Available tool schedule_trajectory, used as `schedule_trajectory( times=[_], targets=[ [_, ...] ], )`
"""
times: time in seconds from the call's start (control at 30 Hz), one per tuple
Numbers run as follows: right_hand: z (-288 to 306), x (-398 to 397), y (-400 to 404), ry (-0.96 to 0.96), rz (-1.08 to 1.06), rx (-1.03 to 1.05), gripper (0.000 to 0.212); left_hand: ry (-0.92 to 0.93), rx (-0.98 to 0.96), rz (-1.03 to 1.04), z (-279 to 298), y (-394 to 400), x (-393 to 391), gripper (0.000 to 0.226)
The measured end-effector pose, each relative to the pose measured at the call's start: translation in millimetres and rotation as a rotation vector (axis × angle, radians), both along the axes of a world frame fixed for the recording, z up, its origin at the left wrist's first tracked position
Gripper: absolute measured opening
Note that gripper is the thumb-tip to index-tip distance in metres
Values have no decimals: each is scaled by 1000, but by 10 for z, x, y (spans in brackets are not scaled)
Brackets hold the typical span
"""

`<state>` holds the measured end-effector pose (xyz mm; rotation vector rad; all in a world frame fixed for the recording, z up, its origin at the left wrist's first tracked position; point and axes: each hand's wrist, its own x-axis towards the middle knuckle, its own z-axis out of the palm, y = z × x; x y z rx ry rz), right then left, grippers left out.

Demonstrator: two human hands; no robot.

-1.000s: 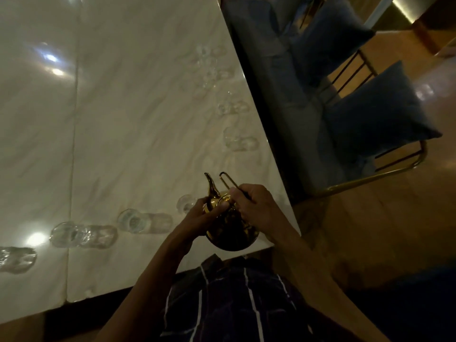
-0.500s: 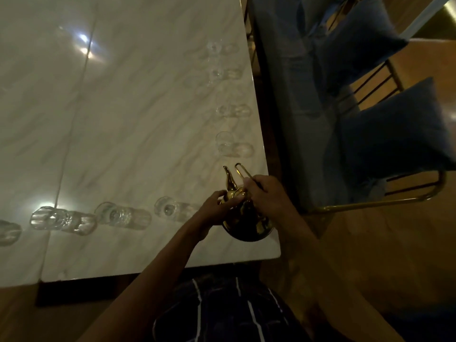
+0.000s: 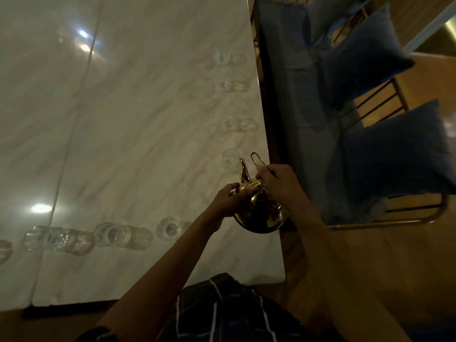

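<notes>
Between the two sets of fingers in the head view, a gold teapot [image 3: 259, 213] is held over the near right corner of the marble table [image 3: 148, 119], its round belly hanging partly past the table's edge. The pot is polished and mirror-bright, squat and bulbous, dark in its shadowed middle with warm highlights along the rim and base. A slim curved spout [image 3: 244, 171] rises just beyond the fingertips, pointing away from the person. Beside it a thin wire handle [image 3: 257, 160] sticks up in a narrow loop.

The left hand [image 3: 228, 199] comes in from the left, with its fingers curled together over the domed lid [image 3: 249, 187] and pressing on it. The right hand [image 3: 278, 183] has its fingers wrapped tight round the lower part of the handle, knuckles up.

Just past the spout a clear glass [image 3: 230, 160] stands on the table, with more glasses in a line beyond it. Left of the left hand's fingers another glass [image 3: 170, 228] starts a row running leftward. Right of the right hand's fingers, beyond the table's edge, is a blue bench [image 3: 303, 119] with dark blue cushions [image 3: 394, 154]
</notes>
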<state>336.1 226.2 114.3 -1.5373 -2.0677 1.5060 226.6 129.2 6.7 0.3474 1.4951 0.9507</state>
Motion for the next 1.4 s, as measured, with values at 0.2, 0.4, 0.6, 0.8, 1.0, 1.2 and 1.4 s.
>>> schedule_trajectory(
  times=[0.2,0.4,0.6,0.8,1.0,1.2,1.4],
  targets=[
    [-30,-247,239,-57,-13,-30,30,-20,20,-27,-8,157,-121,54],
    [-19,-367,399,-74,-23,-28,31,-36,36,-38,-48,287,-194,52],
    [51,-393,463,-90,-9,-23,32,-25,16,-41,-78,342,-181,59],
    [114,-396,482,-103,9,-17,33,-57,19,-39,-81,342,-119,62],
    [181,-397,508,-96,2,-11,33,-62,25,-37,-77,377,-106,62],
    [269,-414,535,-113,19,13,33,-70,-1,-19,-41,416,-82,64],
    [320,-432,557,-141,50,26,35,-71,-4,-2,-18,443,-64,70]
  ],
)
